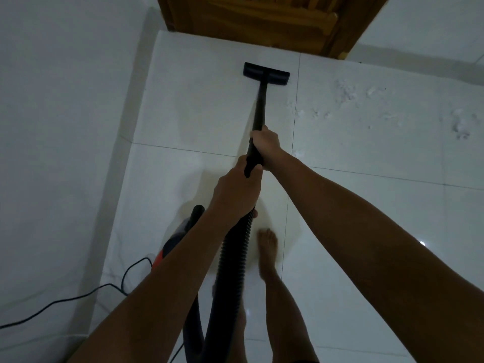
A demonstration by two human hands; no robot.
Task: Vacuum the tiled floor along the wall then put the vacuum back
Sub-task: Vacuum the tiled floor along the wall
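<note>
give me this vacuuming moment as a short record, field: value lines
left hand: left hand grips the wand's lower end where the ribbed hose joins
right hand: right hand grips the wand higher up
floor head: floor head flat on the tiled floor, close to the wooden door
debris: white debris scattered to the right of the head, not under it
vacuum body: vacuum body by the left wall, power cord trailing left
foot: bare foot beside the hose
</note>
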